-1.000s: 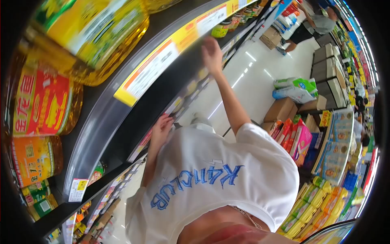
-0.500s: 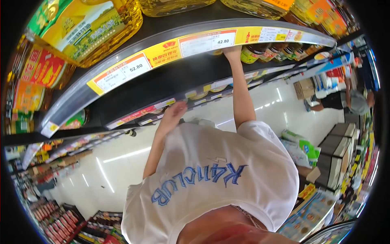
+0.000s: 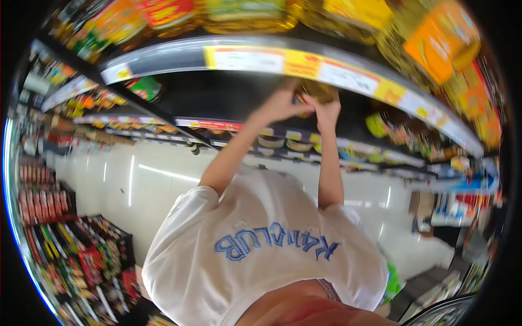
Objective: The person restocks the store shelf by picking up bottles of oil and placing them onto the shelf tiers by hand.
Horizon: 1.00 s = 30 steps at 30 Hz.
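Both of my hands reach in under the front edge of the upper shelf (image 3: 163, 58). Between them is a golden-yellow bottle (image 3: 319, 91), blurred and partly hidden by the shelf edge and my fingers. My right hand (image 3: 328, 113) is wrapped round its near right side. From the left, my left hand (image 3: 280, 104) presses against it, with the thumb stretched towards the right hand. Its fingertips are smeared and partly covered. To the right on the same lower shelf stand several dark bottles (image 3: 399, 130) with green-yellow labels.
Large cooking oil bottles (image 3: 244, 16) line the upper shelf. A black upright post (image 3: 130, 98) crosses the shelving at left. Lower shelves with price strips (image 3: 209, 125) run below my forearms. Stacked goods (image 3: 81, 261) stand behind left; cartons (image 3: 424, 205) are at right.
My left hand has risen from beside the lower shelf to the bottle. My right hand has drawn the bottle out from under the shelf edge. The view has swung to the right.
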{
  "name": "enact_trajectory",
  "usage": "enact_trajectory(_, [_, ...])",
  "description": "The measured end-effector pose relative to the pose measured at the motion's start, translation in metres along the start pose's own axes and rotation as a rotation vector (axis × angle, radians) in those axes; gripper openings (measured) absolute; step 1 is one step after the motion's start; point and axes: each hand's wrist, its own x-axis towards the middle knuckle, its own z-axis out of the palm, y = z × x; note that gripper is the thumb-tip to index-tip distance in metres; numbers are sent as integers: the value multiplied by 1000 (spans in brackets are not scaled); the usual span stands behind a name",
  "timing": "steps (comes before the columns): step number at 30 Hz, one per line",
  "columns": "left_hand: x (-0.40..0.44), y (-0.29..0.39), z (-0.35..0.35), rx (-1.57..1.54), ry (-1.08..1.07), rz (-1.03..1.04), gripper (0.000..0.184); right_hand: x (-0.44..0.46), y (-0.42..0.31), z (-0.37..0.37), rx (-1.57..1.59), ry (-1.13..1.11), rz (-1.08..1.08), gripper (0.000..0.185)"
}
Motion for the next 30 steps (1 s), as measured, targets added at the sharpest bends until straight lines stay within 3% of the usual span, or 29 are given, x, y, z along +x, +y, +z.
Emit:
enact_trajectory(3, [-32,24,-21,243,156,207,78,-28,5,12,256,-78,163,63])
enact_trajectory(7, [-101,71,-55,366,252,-4,63,-71,-13,47,542,-208,403,59])
enact_trajectory(9, [-140,73,-70,222,274,-248,58,-92,-8,61,477,-396,538,53])
enact_trajectory(11, [-186,43,-66,-45,448,-423,61,-119,-10,87,261,-559,556,62])
enact_trajectory(14, [-245,12,-72,-341,558,-765,72,-154,-3,138,-39,-842,503,55])
enact_trajectory(17, [-301,-14,-89,-288,804,-858,73,-176,5,192,-95,-1037,484,49])
enact_trajectory(18, [-303,13,-111,-274,849,-886,68,-185,9,208,-181,-1059,448,49])
enact_trajectory(21, [-350,8,-158,-363,937,-803,64,-213,11,268,-244,-1171,295,52])
enact_trajectory(22, [-365,1,-169,-418,1011,-689,60,-222,5,288,-238,-1197,274,51])
enact_trajectory(25, [-407,-21,-206,-325,1085,-665,58,-246,-4,342,-187,-1292,232,50])
enact_trajectory(26, [-416,-30,-219,-314,1096,-671,58,-254,30,352,-241,-1288,211,47])
enact_trajectory(30, [-432,-37,-275,-321,1085,-765,58,-288,25,414,-65,-1110,523,47])
